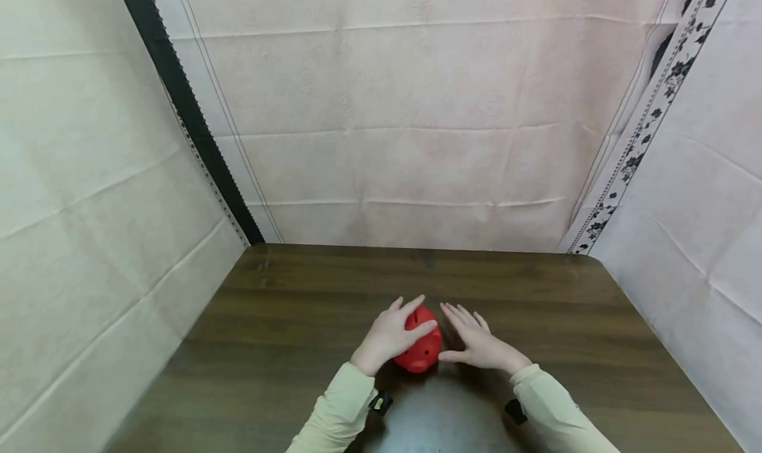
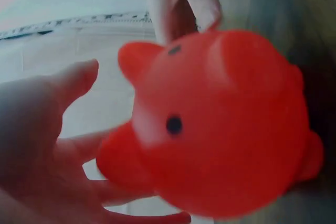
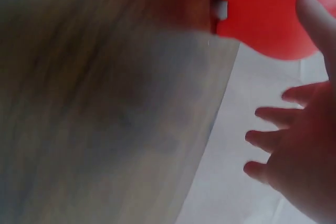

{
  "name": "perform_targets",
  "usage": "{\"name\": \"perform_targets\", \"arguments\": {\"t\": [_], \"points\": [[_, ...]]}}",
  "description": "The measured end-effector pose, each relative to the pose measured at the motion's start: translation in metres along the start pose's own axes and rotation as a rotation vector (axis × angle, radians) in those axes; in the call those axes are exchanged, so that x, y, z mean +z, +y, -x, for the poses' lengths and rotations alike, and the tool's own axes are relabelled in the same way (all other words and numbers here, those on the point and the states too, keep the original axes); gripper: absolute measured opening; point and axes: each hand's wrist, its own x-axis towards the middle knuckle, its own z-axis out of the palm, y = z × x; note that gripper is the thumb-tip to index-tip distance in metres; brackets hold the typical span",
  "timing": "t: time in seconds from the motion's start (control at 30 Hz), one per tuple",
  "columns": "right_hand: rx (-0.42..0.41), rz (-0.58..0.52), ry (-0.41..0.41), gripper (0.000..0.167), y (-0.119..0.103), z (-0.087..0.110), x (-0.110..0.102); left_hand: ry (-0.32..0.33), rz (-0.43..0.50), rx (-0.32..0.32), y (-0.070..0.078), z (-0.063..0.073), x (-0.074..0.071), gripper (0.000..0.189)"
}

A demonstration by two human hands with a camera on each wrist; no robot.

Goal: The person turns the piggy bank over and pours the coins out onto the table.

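Note:
A red piggy bank stands on the wooden table, with a dark slot on top and its snout towards me. My left hand is spread at its left and upper side, the thumb crossing above the top. In the left wrist view, fingers pass behind one ear of the piggy bank, while the thumb stands apart from it. To the right is my right hand, fingers extended and apart. Its thumb tip comes close to the piggy bank's side; I cannot tell whether it touches.
The brown wooden table has a rounded far right corner. Pale cloth hangs behind it and on both sides. A dark strip runs down the left corner, a flower-patterned border down the right. Dark wrist devices sit below both hands.

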Motion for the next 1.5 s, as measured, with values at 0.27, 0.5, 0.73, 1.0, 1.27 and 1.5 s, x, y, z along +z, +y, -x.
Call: {"name": "perform_targets", "arguments": {"t": [0.27, 0.5, 0.73, 1.0, 1.27, 1.5], "points": [[-0.052, -0.137, -0.081, 0.1, -0.001, -0.007, 0.019, -0.061, -0.089, 0.011, 0.01, 0.0, 0.009, 0.057], [-0.063, -0.169, -0.017, 0.101, -0.002, -0.01, 0.024, 0.032, -0.111, 0.042, 0.002, 0.001, 0.014, 0.059], [-0.068, -0.237, 0.011, 0.099, -0.01, -0.011, 0.016, 0.083, 0.099, 0.025, -0.01, 0.001, 0.006, 0.057], [-0.11, -0.333, 0.151, 0.089, -0.027, -0.015, -0.003, 0.149, 0.407, 0.1, -0.019, 0.006, -0.009, 0.057], [-0.137, -0.35, 0.22, 0.087, -0.049, -0.021, -0.026, 0.195, 0.757, 0.139, -0.027, 0.01, -0.014, 0.056], [-0.149, -0.419, 0.243, 0.091, -0.06, -0.019, -0.032, 0.165, 1.099, 0.098, -0.029, 0.015, -0.012, 0.055]]}}
